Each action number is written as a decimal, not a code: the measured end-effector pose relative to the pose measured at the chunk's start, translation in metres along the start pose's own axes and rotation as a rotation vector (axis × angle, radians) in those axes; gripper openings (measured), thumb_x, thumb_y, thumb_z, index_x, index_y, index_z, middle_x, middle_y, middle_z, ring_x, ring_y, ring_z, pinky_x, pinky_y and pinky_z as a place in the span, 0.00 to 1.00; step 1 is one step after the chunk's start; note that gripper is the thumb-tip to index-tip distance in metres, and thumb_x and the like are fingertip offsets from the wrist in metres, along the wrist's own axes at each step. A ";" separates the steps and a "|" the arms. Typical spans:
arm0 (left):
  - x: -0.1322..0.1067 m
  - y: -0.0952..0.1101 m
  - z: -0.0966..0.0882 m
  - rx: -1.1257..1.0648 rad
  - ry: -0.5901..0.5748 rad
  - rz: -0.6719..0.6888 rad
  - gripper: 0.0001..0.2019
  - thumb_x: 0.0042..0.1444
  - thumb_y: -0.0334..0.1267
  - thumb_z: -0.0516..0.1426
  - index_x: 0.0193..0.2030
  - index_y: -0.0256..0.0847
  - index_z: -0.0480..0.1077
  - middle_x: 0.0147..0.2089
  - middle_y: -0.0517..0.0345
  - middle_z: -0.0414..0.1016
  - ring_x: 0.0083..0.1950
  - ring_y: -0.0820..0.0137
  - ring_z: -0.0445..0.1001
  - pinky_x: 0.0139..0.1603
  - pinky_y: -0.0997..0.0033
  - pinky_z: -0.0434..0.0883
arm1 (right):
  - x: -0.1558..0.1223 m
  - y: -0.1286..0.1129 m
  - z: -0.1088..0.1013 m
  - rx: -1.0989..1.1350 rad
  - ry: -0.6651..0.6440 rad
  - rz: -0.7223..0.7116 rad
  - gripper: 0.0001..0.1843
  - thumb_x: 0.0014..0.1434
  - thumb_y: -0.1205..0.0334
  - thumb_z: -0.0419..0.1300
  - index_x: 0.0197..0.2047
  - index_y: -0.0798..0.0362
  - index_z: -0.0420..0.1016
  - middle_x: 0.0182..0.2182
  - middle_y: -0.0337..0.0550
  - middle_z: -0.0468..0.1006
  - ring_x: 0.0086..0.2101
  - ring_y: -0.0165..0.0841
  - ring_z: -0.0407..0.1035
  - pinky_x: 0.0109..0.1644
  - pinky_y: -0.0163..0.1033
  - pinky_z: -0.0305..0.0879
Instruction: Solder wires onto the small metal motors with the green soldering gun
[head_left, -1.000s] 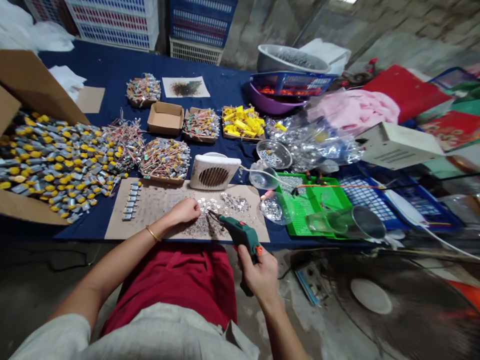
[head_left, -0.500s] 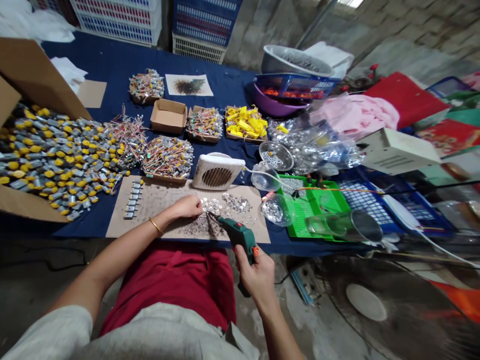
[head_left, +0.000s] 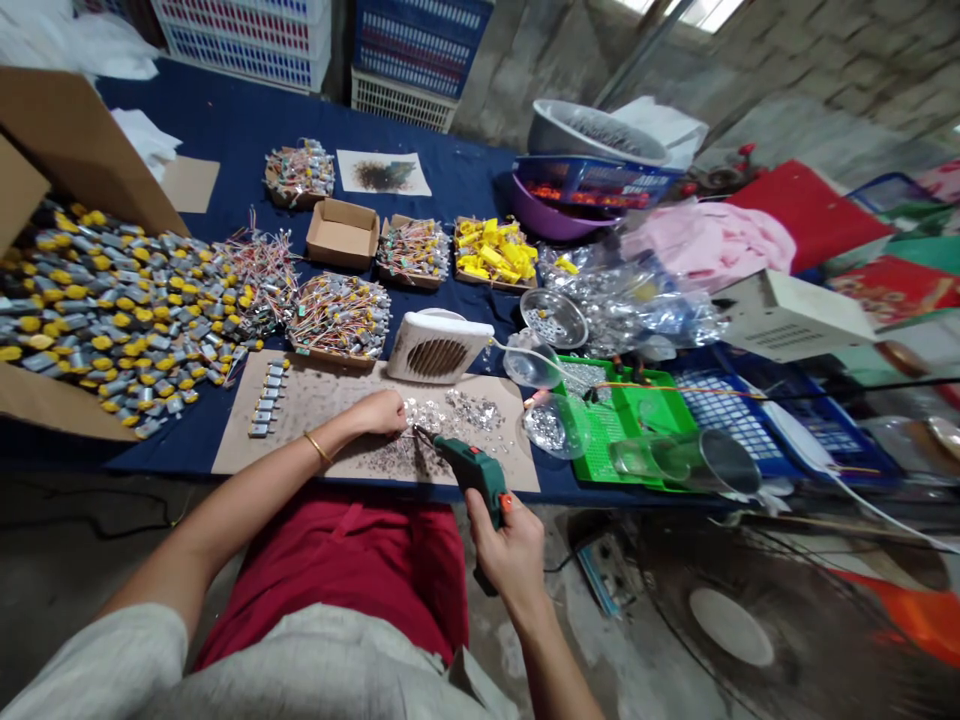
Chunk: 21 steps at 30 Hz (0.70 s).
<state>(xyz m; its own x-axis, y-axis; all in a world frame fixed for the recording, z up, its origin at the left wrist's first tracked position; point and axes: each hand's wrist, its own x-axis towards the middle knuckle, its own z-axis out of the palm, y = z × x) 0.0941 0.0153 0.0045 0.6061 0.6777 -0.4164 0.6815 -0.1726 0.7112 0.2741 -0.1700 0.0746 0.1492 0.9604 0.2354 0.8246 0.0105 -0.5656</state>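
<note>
My right hand (head_left: 511,548) is wrapped round the handle of a dark green soldering gun (head_left: 474,466) with an orange trigger. The gun's tip points left, close to the fingers of my left hand (head_left: 382,413). That left hand is closed above a brown cardboard sheet (head_left: 300,425); whatever its fingers pinch is too small to make out. Small silvery metal parts (head_left: 474,410) lie scattered just beyond the tip, with dark specks nearer me. A white vented fan box (head_left: 439,347) stands behind them. At the sheet's left end, several small motors (head_left: 266,402) form a row.
A big carton (head_left: 154,205) of motors stands at left. Small boxes hold wired motors (head_left: 341,312) and yellow parts (head_left: 495,250). On the right are a green basket (head_left: 600,445), clear bowls (head_left: 556,425) and a tilted clear cup (head_left: 686,460). A floor fan (head_left: 731,625) sits below right.
The camera view has shifted slightly. Both hands and the soldering gun keep almost the same place over the cardboard.
</note>
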 end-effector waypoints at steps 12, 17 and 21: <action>0.001 0.004 -0.003 0.004 -0.010 -0.036 0.08 0.44 0.31 0.55 0.17 0.34 0.71 0.14 0.61 0.64 0.19 0.76 0.61 0.23 0.76 0.56 | 0.005 -0.010 0.001 0.017 -0.049 -0.058 0.15 0.63 0.51 0.56 0.35 0.53 0.76 0.26 0.46 0.77 0.28 0.36 0.72 0.34 0.37 0.66; 0.003 0.005 -0.002 -0.014 -0.012 -0.064 0.07 0.42 0.31 0.56 0.17 0.34 0.71 0.14 0.62 0.65 0.20 0.75 0.63 0.24 0.77 0.58 | 0.006 -0.013 0.000 0.027 -0.057 -0.072 0.14 0.62 0.52 0.56 0.37 0.54 0.77 0.27 0.46 0.78 0.29 0.36 0.72 0.36 0.38 0.67; 0.004 0.004 -0.001 -0.011 -0.009 -0.060 0.07 0.42 0.31 0.55 0.18 0.34 0.71 0.15 0.61 0.65 0.20 0.75 0.63 0.23 0.77 0.58 | 0.005 -0.013 0.001 0.026 -0.073 -0.063 0.14 0.63 0.52 0.56 0.36 0.53 0.76 0.29 0.46 0.79 0.30 0.36 0.73 0.36 0.37 0.67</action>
<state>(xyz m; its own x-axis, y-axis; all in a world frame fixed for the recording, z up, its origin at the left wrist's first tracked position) 0.0985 0.0178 0.0060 0.5680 0.6803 -0.4632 0.7122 -0.1241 0.6909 0.2636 -0.1648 0.0827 0.0568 0.9753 0.2133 0.8164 0.0776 -0.5722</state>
